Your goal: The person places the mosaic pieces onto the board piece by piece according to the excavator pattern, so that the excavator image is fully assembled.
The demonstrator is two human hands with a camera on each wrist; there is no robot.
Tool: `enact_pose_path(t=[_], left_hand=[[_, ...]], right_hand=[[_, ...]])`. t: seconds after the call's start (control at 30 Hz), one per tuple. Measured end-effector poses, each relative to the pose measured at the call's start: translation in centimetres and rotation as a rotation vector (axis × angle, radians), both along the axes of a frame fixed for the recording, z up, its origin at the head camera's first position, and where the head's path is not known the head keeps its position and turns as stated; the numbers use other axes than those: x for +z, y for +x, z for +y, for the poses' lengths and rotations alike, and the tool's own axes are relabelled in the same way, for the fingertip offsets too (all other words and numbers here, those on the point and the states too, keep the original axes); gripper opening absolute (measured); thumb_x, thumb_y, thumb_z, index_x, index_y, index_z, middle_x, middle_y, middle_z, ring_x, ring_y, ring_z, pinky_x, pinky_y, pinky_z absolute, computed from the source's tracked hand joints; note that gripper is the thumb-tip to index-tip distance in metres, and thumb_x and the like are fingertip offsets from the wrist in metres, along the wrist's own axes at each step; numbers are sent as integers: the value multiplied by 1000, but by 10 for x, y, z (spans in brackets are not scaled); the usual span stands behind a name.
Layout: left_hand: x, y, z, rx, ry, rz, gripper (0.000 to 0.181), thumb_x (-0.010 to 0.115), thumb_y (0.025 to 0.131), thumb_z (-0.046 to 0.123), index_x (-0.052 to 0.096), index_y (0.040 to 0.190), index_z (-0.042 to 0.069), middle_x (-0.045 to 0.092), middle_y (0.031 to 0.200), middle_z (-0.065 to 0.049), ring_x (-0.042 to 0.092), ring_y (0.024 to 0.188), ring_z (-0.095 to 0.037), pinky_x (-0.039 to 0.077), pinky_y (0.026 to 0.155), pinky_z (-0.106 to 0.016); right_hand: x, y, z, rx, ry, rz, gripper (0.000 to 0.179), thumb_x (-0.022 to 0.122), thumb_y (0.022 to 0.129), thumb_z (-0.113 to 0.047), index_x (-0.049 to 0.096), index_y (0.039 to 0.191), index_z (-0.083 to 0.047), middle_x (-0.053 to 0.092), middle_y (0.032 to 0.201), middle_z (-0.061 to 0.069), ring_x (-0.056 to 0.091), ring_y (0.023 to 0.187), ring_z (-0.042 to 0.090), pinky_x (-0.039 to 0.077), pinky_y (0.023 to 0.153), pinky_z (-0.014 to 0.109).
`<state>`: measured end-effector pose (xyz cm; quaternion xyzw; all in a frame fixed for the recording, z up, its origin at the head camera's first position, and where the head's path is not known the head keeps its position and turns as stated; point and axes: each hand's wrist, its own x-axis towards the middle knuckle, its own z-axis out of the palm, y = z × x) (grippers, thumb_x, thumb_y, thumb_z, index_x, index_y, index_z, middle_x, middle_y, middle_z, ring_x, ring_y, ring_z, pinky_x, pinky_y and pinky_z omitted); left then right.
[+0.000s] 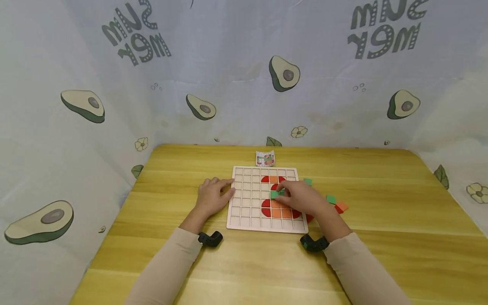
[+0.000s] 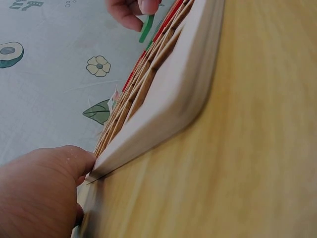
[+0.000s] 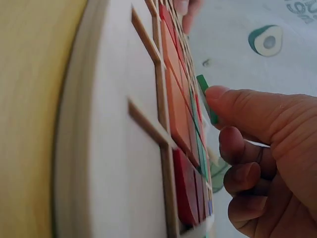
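While reaching forward in pale sleeves (image 1: 171,260) and with a black wrist device (image 1: 314,244) on each arm, at work bare-handed over a wood-grained worktop (image 1: 248,267). Rests the left hand (image 1: 211,198) against the left edge of a pale gridded board (image 1: 245,202), with thumb and forefinger parted, touching the rim rather than wrapped round it. Pinches a green tile (image 2: 146,29) between thumb and finger of the right hand (image 1: 303,197), holding it tilted just above the right half of the grid, near red pieces (image 1: 266,212) and orange tiles (image 1: 276,213) already seated in cells. Could, by letting go at that angle, leave the tile lodged askew on a raised divider; could, by sweeping low with the curled fingers, knock neighbouring pieces loose. Might also, by pressing too firmly on the left, slide the whole board sideways into loose green pieces (image 1: 331,199) and a loose orange tile (image 1: 342,206), scattered just to the right. Beyond the far rim, near the board: a small curled card (image 1: 265,159) printed with a coloured pattern. Behind everything, hung past the worktop's far edge: a pale curtain (image 1: 236,123) patterned with avocados, flowers and mirror-reversed lettering.
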<state>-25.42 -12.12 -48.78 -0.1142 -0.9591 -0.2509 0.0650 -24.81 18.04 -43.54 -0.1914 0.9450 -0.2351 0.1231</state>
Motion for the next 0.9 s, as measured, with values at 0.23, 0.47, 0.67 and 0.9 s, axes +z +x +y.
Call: enact_pose_path(t=[0.23,0.47,0.67,0.9], left_hand=[[0,-2,0,-8,-5,6,41,60,100,45,67,137,30,56,86,2,42,83,-19,30,78,-37],[2,-2,0,0,-6,-6,41,61,100,45,67,137,29,56,87,1,42,83,-19,30,78,-37],[5,-4,0,-2,-4,-8,40,60,100,44,66,137,29,56,87,1,42,83,-20,30,79,-38],[3,-2,0,3,-7,-24,40,59,101,45,66,138,30,57,89,1,43,85,-20,31,80,-39]], right_hand=[[-5,-3,-16,-1,13,40,28,71,97,-32,69,114,-10,59,74,0,51,62,14,44,61,29],[-6,-8,-26,1,10,52,28,71,97,-32,69,114,-10,61,76,-1,52,68,15,43,67,29],[-8,-11,-29,-1,26,69,29,72,96,-33,69,115,-12,61,75,-1,52,69,15,43,68,30],[-10,-12,-22,-2,-13,63,28,71,96,-32,70,115,-12,61,77,1,51,67,16,43,65,30]])
